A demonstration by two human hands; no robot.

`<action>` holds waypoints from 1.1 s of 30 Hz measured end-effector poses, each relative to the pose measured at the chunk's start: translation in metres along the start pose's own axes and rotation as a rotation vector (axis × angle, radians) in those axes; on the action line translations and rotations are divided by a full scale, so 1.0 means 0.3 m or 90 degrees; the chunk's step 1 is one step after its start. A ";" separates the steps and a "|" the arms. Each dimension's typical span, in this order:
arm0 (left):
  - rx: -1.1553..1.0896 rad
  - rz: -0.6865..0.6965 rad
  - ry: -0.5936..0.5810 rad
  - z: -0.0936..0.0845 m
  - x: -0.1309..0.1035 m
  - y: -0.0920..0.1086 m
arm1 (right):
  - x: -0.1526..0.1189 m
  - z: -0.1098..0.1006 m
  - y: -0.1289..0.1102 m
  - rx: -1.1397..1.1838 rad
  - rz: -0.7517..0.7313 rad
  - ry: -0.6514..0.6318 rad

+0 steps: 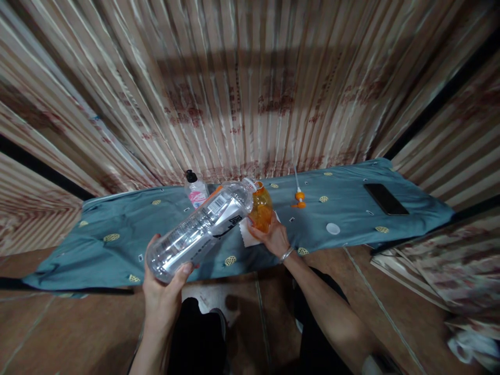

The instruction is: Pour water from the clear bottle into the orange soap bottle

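Observation:
A large clear plastic bottle with a silver label lies tilted across the view, its mouth at the upper right. My left hand is wrapped around its base. The bottle's uncapped mouth meets the opening of an orange translucent bottle. My right hand grips that orange bottle low on its side. Under it lies a white paper or cloth, partly covered. An orange pump head with a long tube rests to the right, off any bottle. Whether liquid is flowing cannot be made out.
A clear pump bottle with a black top and pink label is behind the large bottle. A white round cap and a dark phone lie at the right on the teal cloth. Striped curtains surround the narrow surface.

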State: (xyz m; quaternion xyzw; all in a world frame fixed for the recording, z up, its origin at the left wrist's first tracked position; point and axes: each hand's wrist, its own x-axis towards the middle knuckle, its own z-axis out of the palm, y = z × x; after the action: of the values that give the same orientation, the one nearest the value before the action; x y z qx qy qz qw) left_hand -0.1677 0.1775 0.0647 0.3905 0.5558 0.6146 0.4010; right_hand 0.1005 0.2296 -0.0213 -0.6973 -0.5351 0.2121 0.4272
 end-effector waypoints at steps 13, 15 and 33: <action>0.010 0.036 -0.018 -0.008 0.001 -0.013 | 0.001 -0.006 -0.011 -0.004 -0.003 0.003; 0.017 0.038 -0.016 -0.008 0.001 -0.013 | 0.000 -0.008 -0.013 -0.003 -0.001 0.001; 0.005 0.050 -0.026 -0.014 -0.001 -0.019 | 0.002 -0.002 0.002 -0.009 0.010 0.000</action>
State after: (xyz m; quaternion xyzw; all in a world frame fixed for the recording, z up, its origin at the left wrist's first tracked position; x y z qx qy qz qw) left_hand -0.1710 0.1760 0.0588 0.4260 0.5340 0.6197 0.3864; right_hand 0.1015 0.2298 -0.0214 -0.7043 -0.5315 0.2115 0.4204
